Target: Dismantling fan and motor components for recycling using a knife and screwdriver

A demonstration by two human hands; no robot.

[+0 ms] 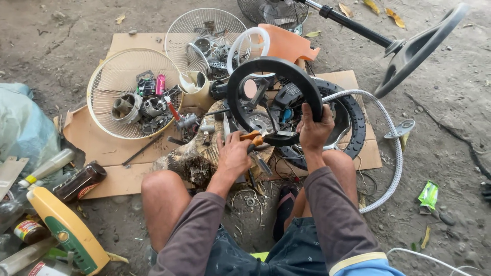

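My right hand (313, 128) grips the rim of a round black plastic fan base (276, 69) and holds it tilted on edge, open underside toward me, over a wooden stump (204, 153). My left hand (234, 153) is shut on orange-handled pliers (253, 138), their jaws pointing into the lower inside of the base, where wires and a blue part show. A second black ring (355, 120) lies behind the base.
Two cream wire fan guards (125, 76) filled with motor parts rest on cardboard (112, 153). An orange fan cover (286, 43), a white-braided hose (394, 153), a black fan stand (409, 51), bottles and a yellow jug (66, 225) lie around on the dirt.
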